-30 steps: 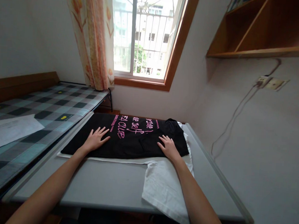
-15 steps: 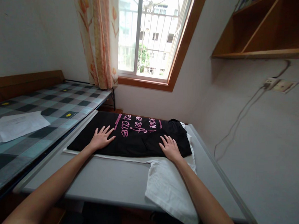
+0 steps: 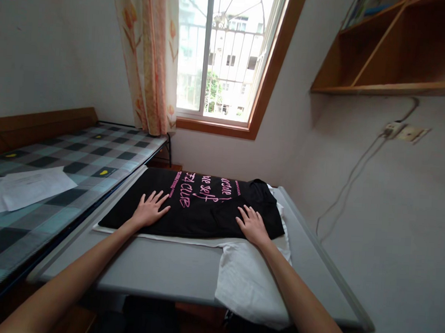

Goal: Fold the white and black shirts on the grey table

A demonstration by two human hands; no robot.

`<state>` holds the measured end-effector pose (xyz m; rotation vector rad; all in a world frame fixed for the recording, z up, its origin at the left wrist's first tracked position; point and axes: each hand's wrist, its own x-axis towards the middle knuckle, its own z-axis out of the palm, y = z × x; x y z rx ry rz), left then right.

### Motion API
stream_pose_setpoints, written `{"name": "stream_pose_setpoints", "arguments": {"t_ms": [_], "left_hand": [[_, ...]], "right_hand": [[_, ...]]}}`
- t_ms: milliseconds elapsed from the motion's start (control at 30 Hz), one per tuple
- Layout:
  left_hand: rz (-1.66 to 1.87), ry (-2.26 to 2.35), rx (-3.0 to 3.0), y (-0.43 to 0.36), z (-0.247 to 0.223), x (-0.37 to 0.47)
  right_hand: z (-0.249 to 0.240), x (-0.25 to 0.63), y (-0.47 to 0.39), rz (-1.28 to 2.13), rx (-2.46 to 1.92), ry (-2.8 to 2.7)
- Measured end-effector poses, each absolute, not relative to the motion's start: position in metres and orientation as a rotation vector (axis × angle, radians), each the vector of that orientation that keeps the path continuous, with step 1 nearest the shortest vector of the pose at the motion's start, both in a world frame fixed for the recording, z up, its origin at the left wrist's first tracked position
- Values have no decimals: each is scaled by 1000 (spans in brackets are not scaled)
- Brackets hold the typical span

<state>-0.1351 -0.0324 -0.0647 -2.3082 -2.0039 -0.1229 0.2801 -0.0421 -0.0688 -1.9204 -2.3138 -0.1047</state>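
A black shirt with pink lettering lies folded on a grey table. Under it is a white shirt, whose edge shows along the near side and whose sleeve hangs over the table's front edge. My left hand rests flat on the left part of the black cloth, fingers spread. Near the right end of the same cloth lies my right hand, palm down with its fingers apart. Neither hand grips anything.
To the left stands a bed with a checkered mattress, with white papers on it. A curtain hangs by the window. On the right wall are a wooden shelf and a socket with a cable.
The camera view has shifted slightly. Both hands stay flat on the black shirt in nearly the same places.
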Motion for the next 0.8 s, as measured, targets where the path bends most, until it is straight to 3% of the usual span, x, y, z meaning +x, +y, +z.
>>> {"name": "stream_pose_setpoints", "arguments": {"t_ms": [433,667,800], "left_hand": [[-172,-2001,-2387,-62,-68,-146],[-479,-1648,-2896,-73,-28,-157],[-194,-1773,-3140,-93,-7,-166]], "right_hand": [[-71,280,-78,-5,-1807,-2263],[-46,314,-80,328,-1385,-2186],[-27,351,-91,480,-1387,-2276]]}}
